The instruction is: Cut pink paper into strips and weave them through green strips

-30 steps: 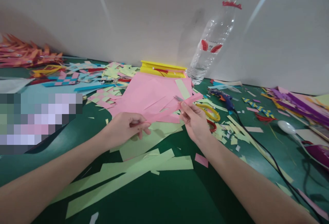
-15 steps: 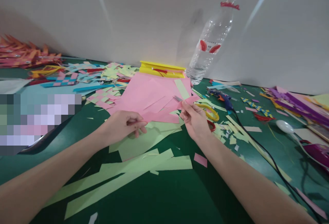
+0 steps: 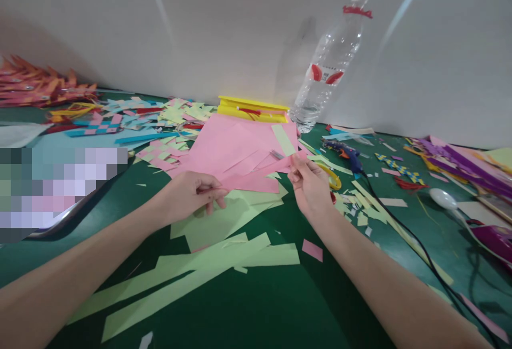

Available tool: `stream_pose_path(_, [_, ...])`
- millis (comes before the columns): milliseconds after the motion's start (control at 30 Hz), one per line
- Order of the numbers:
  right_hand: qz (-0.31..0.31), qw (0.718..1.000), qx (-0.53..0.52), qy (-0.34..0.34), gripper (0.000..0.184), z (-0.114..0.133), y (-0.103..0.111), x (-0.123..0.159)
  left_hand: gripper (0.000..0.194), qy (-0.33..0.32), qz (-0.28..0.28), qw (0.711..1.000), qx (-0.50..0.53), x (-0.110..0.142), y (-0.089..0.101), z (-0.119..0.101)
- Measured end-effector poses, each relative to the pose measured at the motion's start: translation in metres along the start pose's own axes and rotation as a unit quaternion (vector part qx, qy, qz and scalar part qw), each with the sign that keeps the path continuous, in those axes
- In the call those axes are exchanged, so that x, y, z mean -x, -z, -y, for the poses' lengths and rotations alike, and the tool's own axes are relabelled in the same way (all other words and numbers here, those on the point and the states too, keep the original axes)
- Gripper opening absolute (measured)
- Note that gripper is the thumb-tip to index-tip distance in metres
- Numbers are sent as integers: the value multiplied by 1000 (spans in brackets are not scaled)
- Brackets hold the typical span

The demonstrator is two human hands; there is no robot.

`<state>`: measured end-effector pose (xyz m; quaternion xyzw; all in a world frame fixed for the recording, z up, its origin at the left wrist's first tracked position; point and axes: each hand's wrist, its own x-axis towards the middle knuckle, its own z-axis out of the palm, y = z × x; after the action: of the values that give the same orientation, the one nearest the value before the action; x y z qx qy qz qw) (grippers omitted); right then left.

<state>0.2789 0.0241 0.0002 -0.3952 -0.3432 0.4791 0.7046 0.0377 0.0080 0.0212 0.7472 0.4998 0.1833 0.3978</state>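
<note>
a: which step is in hand?
b: reads as handling one strip. a narrow pink paper strip [image 3: 276, 166] is spanning both hands, slanting up to the right, over a wide pink paper sheet [image 3: 232, 135]. can't tell if it's touching the sheet.
a: fingers?
b: left hand [image 3: 196, 197] is pinching the left end, thumb and forefinger together, other fingers curling loosely. right hand [image 3: 310, 181] is pinching the other end, no gap showing. contact points are hiding under the fingertips.
a: anything nearby?
b: scissors with yellow and red loop handles [image 3: 338, 180] are lying partly behind the right hand. metal tip [image 3: 276, 154] is showing on its other side, probably same tool. long pale green paper strips [image 3: 200, 271] are crossing on the dark green surface [image 3: 280, 311].
a: what's the next move calling for?
b: my read: keeping both pinches light and level. thin paper, overpulling is risking a tear.
</note>
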Motion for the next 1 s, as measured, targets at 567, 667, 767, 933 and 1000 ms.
stream_pose_path(567, [0, 1000, -16, -7, 30, 3, 0, -1, 33, -2, 2, 1000, -8, -1, 0, 3])
stream_pose_path(667, [-4, 1000, -15, -10, 33, 3, 0, 0, 31, -2, -1, 1000, 0, -1, -1, 4])
stream_pose_path(767, [0, 1000, -16, -11, 36, 2, 0, 1, 29, -8, -3, 1000, 4, -1, -3, 5])
stream_pose_path(933, [-2, 1000, -14, -19, 32, 4, 1, -1, 33, -27, -1, 1000, 2, -2, 0, 8])
stream_pose_path(1000, [12, 1000, -11, -19, 27, 5, 2, -3, 32, -28, -4, 1000, -3, -3, 2, 10])
